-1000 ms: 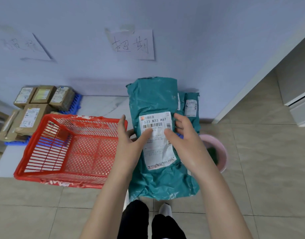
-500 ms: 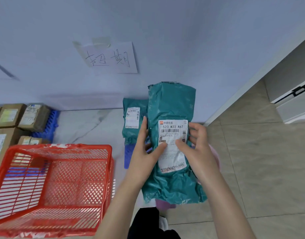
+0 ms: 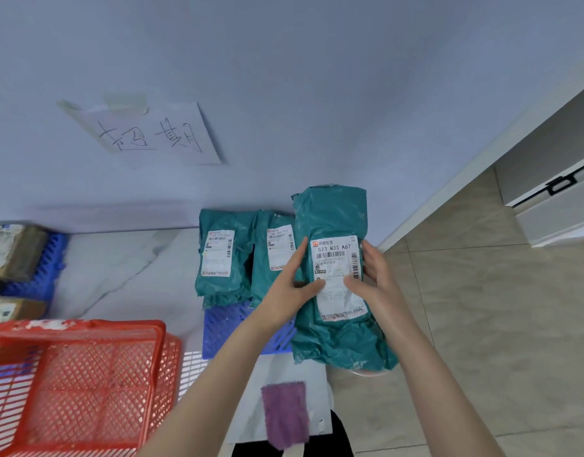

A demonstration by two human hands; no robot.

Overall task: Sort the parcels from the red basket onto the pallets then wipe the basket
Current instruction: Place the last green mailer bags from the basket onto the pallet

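I hold a teal plastic parcel [image 3: 336,222] with a white label upright in front of me. My left hand [image 3: 292,285] grips its left edge, thumb on the label. My right hand [image 3: 371,275] grips its right edge, thumb also on the label. Two more teal parcels [image 3: 218,258] [image 3: 272,245] lie on a blue pallet [image 3: 224,328] by the wall, just left of the held one. The red mesh basket [image 3: 86,384] sits at the lower left and looks empty. A purple cloth [image 3: 285,413] lies on the floor near my legs.
Brown cardboard parcels [image 3: 15,249] rest on another blue pallet [image 3: 49,258] at the far left. A handwritten paper sign [image 3: 152,133] is taped to the wall above. A white cabinet [image 3: 554,206] stands at the right. A pink rim [image 3: 363,372] peeks out under the held parcel.
The view has swung right and closer to the wall. The held parcel now sits beside the two teal parcels over the blue pallet, and the purple cloth has come into view.
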